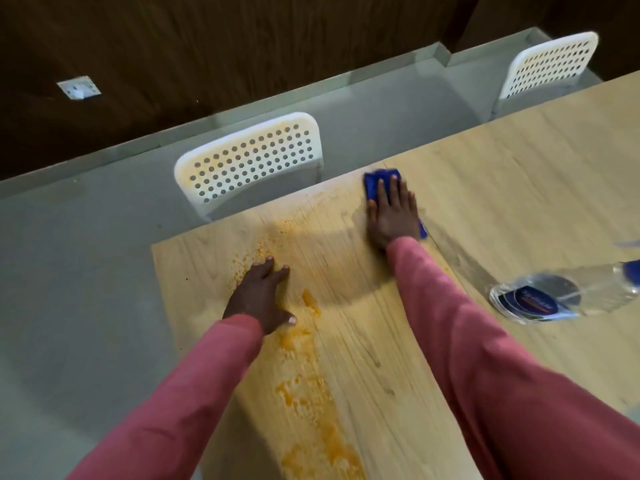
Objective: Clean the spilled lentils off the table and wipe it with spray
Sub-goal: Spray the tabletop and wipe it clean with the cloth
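Orange lentil smears (304, 386) run in a streak down the left part of the light wooden table (502, 174), with crumbs near its left edge. My left hand (261, 299) rests flat on the table beside the smear, fingers straight. My right hand (393, 213) presses flat on a blue cloth (375, 180) near the table's far edge. A wet sheen trails across the wood to the right of the cloth. A clear plastic bottle (561, 292) with a blue cap lies on its side at the right.
A white perforated chair (249, 157) stands against the table's far edge, with orange stains on its backrest. A second white chair (550, 64) stands further right. Grey floor (86, 271) lies to the left, and a dark wooden wall stands behind.
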